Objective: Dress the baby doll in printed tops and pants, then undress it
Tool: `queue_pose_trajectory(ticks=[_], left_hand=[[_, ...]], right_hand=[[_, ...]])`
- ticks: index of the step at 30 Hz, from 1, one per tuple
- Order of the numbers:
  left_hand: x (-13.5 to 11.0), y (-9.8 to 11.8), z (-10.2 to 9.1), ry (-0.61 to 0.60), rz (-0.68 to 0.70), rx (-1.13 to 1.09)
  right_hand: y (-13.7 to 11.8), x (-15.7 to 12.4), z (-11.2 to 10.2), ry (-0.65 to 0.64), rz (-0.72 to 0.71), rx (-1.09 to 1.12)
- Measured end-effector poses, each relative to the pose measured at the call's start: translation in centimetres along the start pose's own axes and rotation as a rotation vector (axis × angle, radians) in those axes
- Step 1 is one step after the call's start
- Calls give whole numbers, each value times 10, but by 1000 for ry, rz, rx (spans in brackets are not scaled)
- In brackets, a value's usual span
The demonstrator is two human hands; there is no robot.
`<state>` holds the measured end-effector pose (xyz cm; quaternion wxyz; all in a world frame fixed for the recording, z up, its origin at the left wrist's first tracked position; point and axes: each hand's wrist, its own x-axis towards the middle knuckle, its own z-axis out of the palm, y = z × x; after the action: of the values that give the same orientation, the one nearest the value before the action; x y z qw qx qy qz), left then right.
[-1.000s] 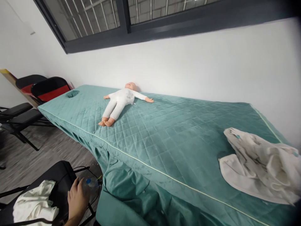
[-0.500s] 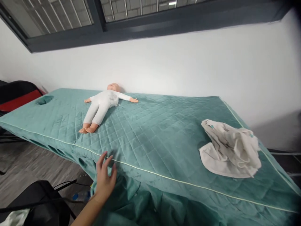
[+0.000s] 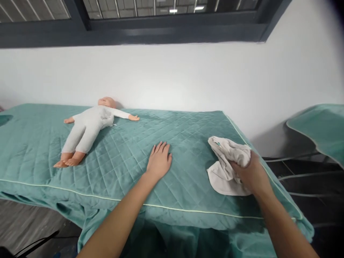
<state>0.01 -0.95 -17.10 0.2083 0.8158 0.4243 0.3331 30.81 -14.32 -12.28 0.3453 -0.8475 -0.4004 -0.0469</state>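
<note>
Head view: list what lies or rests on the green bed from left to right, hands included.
Doll → left hand → crumpled cloth → right hand, gripping the cloth's right side.

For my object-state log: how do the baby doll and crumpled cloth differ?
The baby doll lies stretched out, arms spread; the crumpled cloth is bunched up. The doll is white with peach-coloured head and feet; the cloth is off-white. The right hand holds the cloth, while the doll is untouched. Both are on the green quilted cover.
</note>
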Motion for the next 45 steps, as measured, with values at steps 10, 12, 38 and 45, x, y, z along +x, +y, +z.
queue_pose_trajectory(ticks=[10,12,38,45], left_hand=[[15,-5,-12,100,36,-265],[10,-4,-16,177,81,-320],[28,-35,-36,184,-699,-1543],[31,-28,-35,109,-621,-1662]], right_hand=[[-95,-5,24,-433,60,738],[-123,-2,37,-570,62,853],[-173,-48,105,-502,-961,469],[-171,-53,121,-438,-913,299]])
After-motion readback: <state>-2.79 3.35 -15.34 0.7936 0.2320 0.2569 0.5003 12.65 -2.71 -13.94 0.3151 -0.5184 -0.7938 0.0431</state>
